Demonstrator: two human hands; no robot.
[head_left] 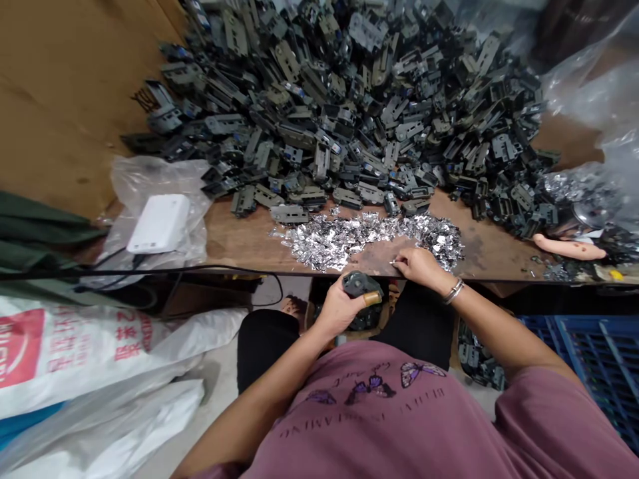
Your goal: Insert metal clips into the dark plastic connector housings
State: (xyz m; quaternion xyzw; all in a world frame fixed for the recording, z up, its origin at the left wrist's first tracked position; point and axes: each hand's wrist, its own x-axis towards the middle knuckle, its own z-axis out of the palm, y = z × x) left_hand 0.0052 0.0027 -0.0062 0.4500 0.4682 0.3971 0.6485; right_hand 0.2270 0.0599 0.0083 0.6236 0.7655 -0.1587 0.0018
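My left hand [338, 307] is closed around a dark grey metal part [355, 284], just in front of the table edge. A tan wrap [372, 298] covers its thumb. My right hand [418, 266], with a silver bracelet [454, 291] at the wrist, pinches a tiny shiny piece [394, 263] over the table's front edge. Behind both hands lies a spread of small silver metal pieces [324, 241]. Farther back rises a large heap of dark metal parts [319, 126].
A white power bank [158, 224] with a black cable rests on clear plastic at the left. A tan-handled tool [569, 247] lies at the right. Below are white sacks [74, 346], a box of parts between the knees and blue crates [594, 352].
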